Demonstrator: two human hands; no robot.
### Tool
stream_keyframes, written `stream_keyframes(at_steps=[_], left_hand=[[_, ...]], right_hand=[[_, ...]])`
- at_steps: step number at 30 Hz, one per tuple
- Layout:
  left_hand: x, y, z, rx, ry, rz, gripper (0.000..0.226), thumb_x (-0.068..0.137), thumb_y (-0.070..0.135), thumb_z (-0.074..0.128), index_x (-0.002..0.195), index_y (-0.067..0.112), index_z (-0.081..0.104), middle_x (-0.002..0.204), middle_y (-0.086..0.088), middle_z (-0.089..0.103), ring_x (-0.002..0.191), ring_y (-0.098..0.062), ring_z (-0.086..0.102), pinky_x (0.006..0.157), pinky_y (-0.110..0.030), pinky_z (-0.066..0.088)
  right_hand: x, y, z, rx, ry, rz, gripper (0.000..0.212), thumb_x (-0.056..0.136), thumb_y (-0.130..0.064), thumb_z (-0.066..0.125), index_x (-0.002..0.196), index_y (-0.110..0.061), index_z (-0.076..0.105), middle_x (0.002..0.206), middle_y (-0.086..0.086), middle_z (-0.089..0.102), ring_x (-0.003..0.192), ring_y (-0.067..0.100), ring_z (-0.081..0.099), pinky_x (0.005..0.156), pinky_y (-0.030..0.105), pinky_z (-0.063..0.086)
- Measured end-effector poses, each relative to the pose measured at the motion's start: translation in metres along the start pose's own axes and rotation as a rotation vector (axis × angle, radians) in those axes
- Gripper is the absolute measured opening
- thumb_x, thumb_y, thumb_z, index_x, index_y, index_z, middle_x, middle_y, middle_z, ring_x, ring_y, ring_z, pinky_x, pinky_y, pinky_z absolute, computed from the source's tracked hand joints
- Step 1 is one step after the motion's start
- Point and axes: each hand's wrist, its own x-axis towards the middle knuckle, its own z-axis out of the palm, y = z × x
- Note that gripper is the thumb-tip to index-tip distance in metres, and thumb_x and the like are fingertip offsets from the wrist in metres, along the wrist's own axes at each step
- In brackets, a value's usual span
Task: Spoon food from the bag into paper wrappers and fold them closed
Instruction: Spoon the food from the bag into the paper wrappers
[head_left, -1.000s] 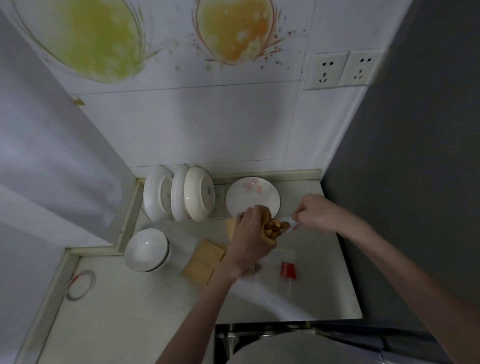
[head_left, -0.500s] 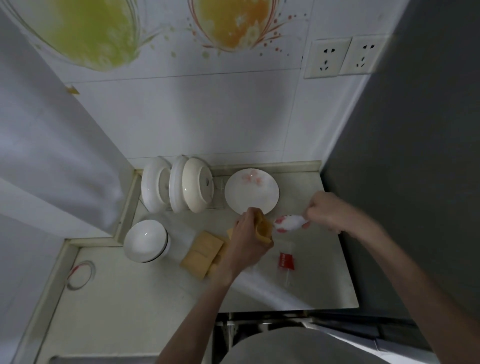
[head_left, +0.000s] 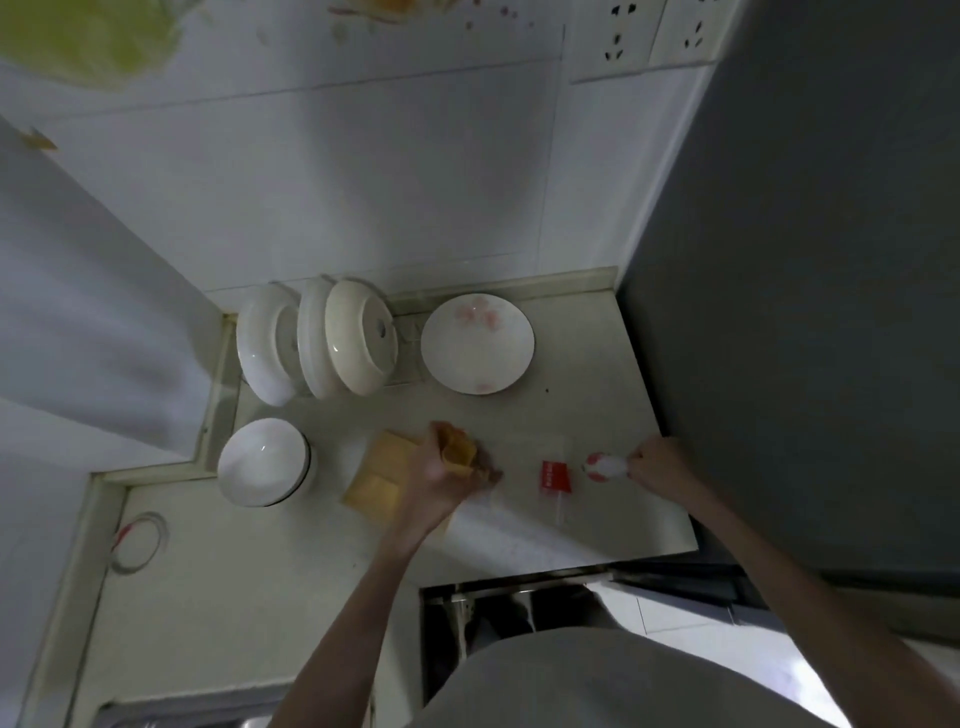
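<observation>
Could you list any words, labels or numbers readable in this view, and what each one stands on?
Red label on the clear bag on the counter: pale print, too blurred to read.
Wall sockets, plate, spoon: no text visible.

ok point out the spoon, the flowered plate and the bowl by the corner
spoon (head_left: 605, 466), head view, on its white bowl end
flowered plate (head_left: 477, 349), head view, on the bare middle of the plate
bowl (head_left: 262, 462), head view, on its white inside

The pale counter (head_left: 597, 374) carries 1 flowered plate (head_left: 477, 343), 1 white bowl (head_left: 263, 462), flat paper wrappers (head_left: 378, 483) and a clear bag (head_left: 555, 475).
</observation>
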Motion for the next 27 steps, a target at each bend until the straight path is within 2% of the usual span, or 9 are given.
stream_keyframes(at_steps=[3, 6, 9, 12, 13, 16, 20, 24, 27], left_hand=[[0.009, 0.020, -0.007, 0.207, 0.035, 0.038, 0.048, 0.072, 0.015, 0.078, 0.106, 0.025, 0.045, 0.077, 0.001, 0.060, 0.055, -0.011, 0.061, 0.037, -0.015, 0.042], [0.017, 0.026, -0.009, 0.292, 0.067, 0.136, 0.050, 0.068, 0.020, 0.079, 0.105, 0.022, 0.046, 0.087, 0.002, 0.063, 0.076, -0.016, 0.062, 0.058, -0.024, 0.048], [0.024, 0.018, -0.012, 0.137, 0.162, 0.149, 0.051, 0.066, 0.016, 0.080, 0.101, 0.031, 0.046, 0.085, 0.011, 0.060, 0.074, 0.003, 0.060, 0.054, -0.006, 0.043], [0.020, -0.001, -0.008, 0.043, 0.083, 0.151, 0.056, 0.062, 0.017, 0.081, 0.093, 0.046, 0.044, 0.085, 0.003, 0.064, 0.076, -0.014, 0.066, 0.055, -0.026, 0.055], [0.017, -0.011, -0.005, -0.002, 0.039, 0.159, 0.058, 0.059, 0.018, 0.084, 0.093, 0.045, 0.045, 0.089, 0.003, 0.066, 0.078, -0.018, 0.067, 0.058, -0.033, 0.057], [0.012, -0.039, -0.003, -0.007, 0.102, 0.132, 0.057, 0.052, 0.035, 0.085, 0.093, 0.036, 0.046, 0.089, 0.022, 0.062, 0.078, -0.001, 0.063, 0.064, -0.025, 0.056], [0.023, -0.070, -0.008, 0.191, 0.141, -0.075, 0.061, 0.057, 0.026, 0.086, 0.106, 0.016, 0.051, 0.100, -0.002, 0.060, 0.093, -0.027, 0.060, 0.074, -0.047, 0.054], [0.041, -0.086, -0.014, 0.180, 0.167, -0.151, 0.057, 0.064, 0.023, 0.084, 0.108, 0.011, 0.050, 0.105, -0.009, 0.061, 0.090, -0.025, 0.058, 0.074, -0.042, 0.052], [0.052, -0.088, -0.015, 0.156, 0.141, -0.147, 0.057, 0.062, 0.024, 0.085, 0.105, 0.010, 0.052, 0.096, -0.005, 0.062, 0.086, -0.023, 0.059, 0.074, -0.040, 0.051]], right_hand=[[0.004, 0.004, 0.008, 0.003, 0.008, -0.017, 0.047, 0.085, -0.008, 0.053, 0.045, -0.016, 0.031, 0.043, -0.001, 0.029, 0.038, 0.010, 0.026, 0.040, 0.023, 0.018], [0.009, 0.006, 0.017, -0.023, -0.053, -0.033, 0.045, 0.085, -0.007, 0.052, 0.046, -0.017, 0.031, 0.043, -0.002, 0.030, 0.038, 0.009, 0.026, 0.039, 0.022, 0.017], [0.013, 0.005, 0.023, -0.035, -0.073, -0.036, 0.044, 0.084, -0.007, 0.053, 0.046, -0.016, 0.033, 0.044, -0.002, 0.033, 0.039, 0.010, 0.031, 0.039, 0.022, 0.020], [0.016, 0.004, 0.031, -0.037, -0.073, -0.035, 0.040, 0.084, -0.009, 0.054, 0.047, -0.015, 0.038, 0.047, 0.000, 0.039, 0.049, 0.018, 0.043, 0.040, 0.023, 0.023], [0.017, 0.003, 0.034, -0.040, -0.077, -0.037, 0.038, 0.083, -0.010, 0.054, 0.049, -0.014, 0.041, 0.049, 0.001, 0.042, 0.053, 0.019, 0.046, 0.040, 0.022, 0.025], [0.019, -0.001, 0.041, -0.029, -0.067, -0.070, 0.039, 0.083, -0.014, 0.056, 0.048, -0.013, 0.041, 0.048, 0.001, 0.042, 0.046, 0.016, 0.042, 0.041, 0.024, 0.024], [0.024, -0.007, 0.050, 0.018, -0.073, -0.110, 0.031, 0.085, -0.009, 0.050, 0.054, -0.006, 0.045, 0.053, 0.009, 0.044, 0.051, 0.017, 0.042, 0.047, 0.028, 0.023], [0.030, -0.011, 0.058, 0.012, -0.054, -0.112, 0.028, 0.086, -0.006, 0.049, 0.059, 0.002, 0.053, 0.060, 0.021, 0.050, 0.058, 0.023, 0.050, 0.054, 0.029, 0.026], [0.032, 0.008, 0.052, 0.000, 0.092, -0.063, 0.031, 0.084, -0.005, 0.051, 0.053, -0.004, 0.047, 0.053, 0.013, 0.045, 0.052, 0.025, 0.045, 0.050, 0.030, 0.024]])
